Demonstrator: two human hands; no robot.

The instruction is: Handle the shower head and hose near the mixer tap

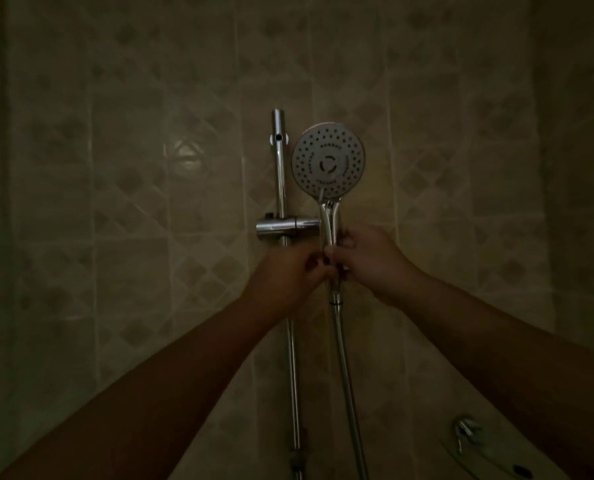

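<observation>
the shower head (328, 161) stands upright just past the centre of the view toward 1 o'clock, its round spray face turned outward and its chrome handle (330, 220) dropping toward 6 o'clock. the right hand (368, 261) comes in from 4 o'clock and its fingers are curled round the lower handle, clamped on it. the left hand (288, 271) reaches up from 7 o'clock, its fingertips pinched together against the same handle, touching the right hand's fingertips. at 9 o'clock of the handle the slider bracket (286, 227) sits on the vertical rail (281, 181). the hose (349, 375) hangs from the handle toward 6 o'clock. a chrome fitting (466, 429) shows at 5 o'clock against the tiled wall (132, 202).
</observation>
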